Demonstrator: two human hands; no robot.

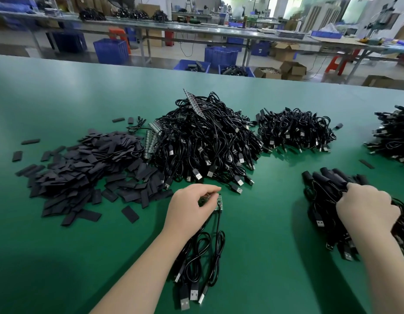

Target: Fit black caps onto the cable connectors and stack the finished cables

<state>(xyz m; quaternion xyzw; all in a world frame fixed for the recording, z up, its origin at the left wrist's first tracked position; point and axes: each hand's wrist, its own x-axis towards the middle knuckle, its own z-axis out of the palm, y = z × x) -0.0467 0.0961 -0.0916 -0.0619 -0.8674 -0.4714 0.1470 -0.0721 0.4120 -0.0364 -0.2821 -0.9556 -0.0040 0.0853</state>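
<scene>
Head view is cropping the right hand gripping the capped cable bundle right of the big cable heap; left hand is pinching small green boards just below it.

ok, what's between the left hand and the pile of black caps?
Head view: mostly bare green mat. A few loose caps from the cap pile lie scattered there; the nearest one sits just left of the left hand, apart from it.
</scene>
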